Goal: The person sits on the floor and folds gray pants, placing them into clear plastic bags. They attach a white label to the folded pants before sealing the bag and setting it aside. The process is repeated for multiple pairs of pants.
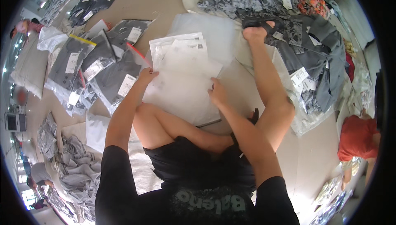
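A translucent white plastic bag [181, 89] lies spread in front of my crossed leg, and white printed sheets [177, 47] show at its far end. My left hand [147, 75] is at the bag's left edge, fingers closed on it. At the right edge, my right hand [216, 93] rests with thumb and forefinger apart, touching or just above the plastic; contact is hard to tell. Beyond lies a stack of clear plastic bags [225, 33], partly covered by the sheets.
Bagged dark garments [109, 72] with white labels lie to the left. Loose grey garments [317, 56] are heaped at the right, past my sandalled foot [255, 31]. Crumpled grey clothes [78, 167] lie near left. A person in a red top [357, 138] is at far right.
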Motion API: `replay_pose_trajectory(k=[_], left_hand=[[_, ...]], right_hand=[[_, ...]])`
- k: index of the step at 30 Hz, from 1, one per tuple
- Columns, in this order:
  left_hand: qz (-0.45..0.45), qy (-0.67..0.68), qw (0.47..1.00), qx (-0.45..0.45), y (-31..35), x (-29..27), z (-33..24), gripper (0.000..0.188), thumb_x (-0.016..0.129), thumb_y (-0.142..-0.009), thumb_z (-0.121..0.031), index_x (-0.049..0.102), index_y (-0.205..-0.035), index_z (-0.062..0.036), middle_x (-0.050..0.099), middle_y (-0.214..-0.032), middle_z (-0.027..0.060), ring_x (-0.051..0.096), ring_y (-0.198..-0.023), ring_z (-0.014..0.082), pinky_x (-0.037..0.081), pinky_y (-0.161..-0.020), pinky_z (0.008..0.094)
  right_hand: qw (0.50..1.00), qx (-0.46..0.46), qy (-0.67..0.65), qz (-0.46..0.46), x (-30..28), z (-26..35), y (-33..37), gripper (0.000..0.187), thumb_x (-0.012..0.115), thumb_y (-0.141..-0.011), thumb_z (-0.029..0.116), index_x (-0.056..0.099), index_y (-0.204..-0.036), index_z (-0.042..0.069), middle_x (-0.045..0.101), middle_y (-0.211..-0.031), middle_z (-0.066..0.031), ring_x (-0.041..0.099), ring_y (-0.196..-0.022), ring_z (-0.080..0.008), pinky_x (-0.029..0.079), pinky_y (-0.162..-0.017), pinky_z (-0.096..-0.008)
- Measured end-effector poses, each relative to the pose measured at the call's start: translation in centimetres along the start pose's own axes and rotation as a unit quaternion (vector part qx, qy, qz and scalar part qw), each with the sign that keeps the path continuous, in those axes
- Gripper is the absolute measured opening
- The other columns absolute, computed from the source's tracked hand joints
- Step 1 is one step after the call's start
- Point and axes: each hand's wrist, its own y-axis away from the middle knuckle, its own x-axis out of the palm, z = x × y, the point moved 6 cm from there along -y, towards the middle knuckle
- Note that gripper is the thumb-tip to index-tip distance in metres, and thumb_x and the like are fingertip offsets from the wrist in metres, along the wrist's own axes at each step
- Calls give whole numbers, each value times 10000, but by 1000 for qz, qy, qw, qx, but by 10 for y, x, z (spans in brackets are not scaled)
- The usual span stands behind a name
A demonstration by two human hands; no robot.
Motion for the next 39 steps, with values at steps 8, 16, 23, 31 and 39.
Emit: replay_pose_trajectory(k=[8, 16, 23, 31, 39], left_hand=[[-267, -120, 933, 209, 46, 60, -130, 659, 796, -883, -334, 549, -1387, 10, 603, -1321, 236, 553, -1268, 426, 424, -1104, 508], [233, -302, 849, 366, 174, 156, -265, 519, 866, -788, -330, 653, -1199, -96, 631, -1076, 153, 601, -1110, 363, 477, -948, 525], [298, -230, 854, 360, 127, 169, -203, 394, 819, -855, -295, 661, -1138, -72, 669, -1004, 128, 646, -1010, 341, 513, -873, 458], [350, -176, 900, 192, -82, 76, -362, 338, 790, -914, -311, 739, -1085, -24, 748, -1039, 44, 619, -871, 130, 510, -818, 342], [-213, -145, 875, 411, -3, 17, -420, 191, 688, -964, -218, 689, -1089, -74, 716, -971, 154, 695, -865, 353, 538, -768, 470]], right_hand=[[992, -96, -63, 48, -235, 50, 12, 223, 697, -940, 175, 759, -1067, 3, 771, -912, -137, 755, -780, -224, 596, -749, -362], [929, 33, -76, -361, -466, -163, -12, 270, 708, -941, 133, 737, -1192, 38, 761, -887, -79, 716, -748, -140, 565, -682, -314], [806, 0, 240, -542, -550, -161, -57, 712, 827, -813, 326, 572, -1477, 291, 616, -1365, -212, 688, -1059, -353, 559, -928, -470], [769, 191, 409, -453, -792, -256, -46, 595, 569, -964, 598, 604, -1474, 294, 639, -1430, -191, 595, -1338, -376, 491, -1077, -476], [822, 134, 276, -479, -754, -238, -96, 453, 474, -1040, 386, 651, -1432, 244, 700, -1340, -158, 698, -1167, -340, 531, -980, -467]])
